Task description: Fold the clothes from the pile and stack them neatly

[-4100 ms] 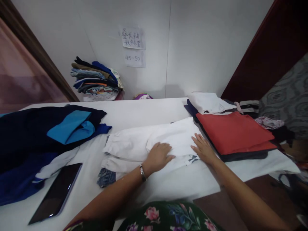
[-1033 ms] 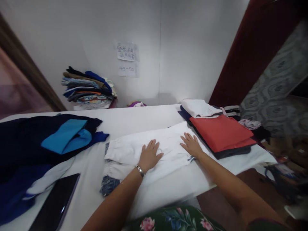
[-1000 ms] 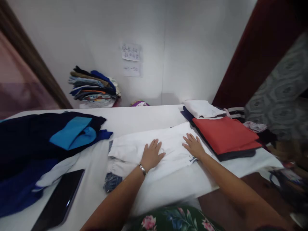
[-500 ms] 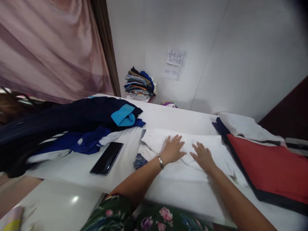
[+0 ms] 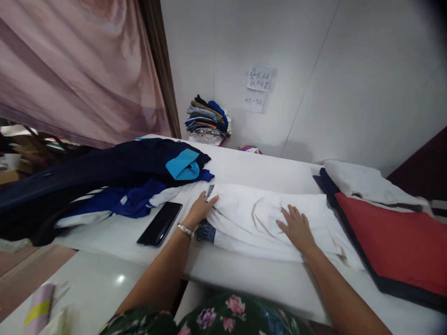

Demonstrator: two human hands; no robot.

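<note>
A folded white garment (image 5: 237, 223) lies flat on the white-covered table, with wrinkles and one raised crease in its middle. Blue denim (image 5: 206, 232) shows from beneath its left end. At that left edge is my left hand (image 5: 199, 210), a bracelet on its wrist; thumb and forefinger are apart, the thumb over the white cloth, the other fingers partly hidden. My right hand (image 5: 296, 228) rests palm down on the garment, right of the crease, fingers spread.
To the left lie a black phone (image 5: 160, 224), a blue garment (image 5: 136, 200) and dark navy clothing (image 5: 104, 163). Folded red cloth (image 5: 394, 237) and a white folded piece (image 5: 370, 184) lie right. Stacked clothes (image 5: 207, 118) stand by the wall, near paper notes (image 5: 258, 86).
My left hand has moved left from the garment's middle to its left edge. The right hand stays on the cloth. A raised crease now shows between them.
</note>
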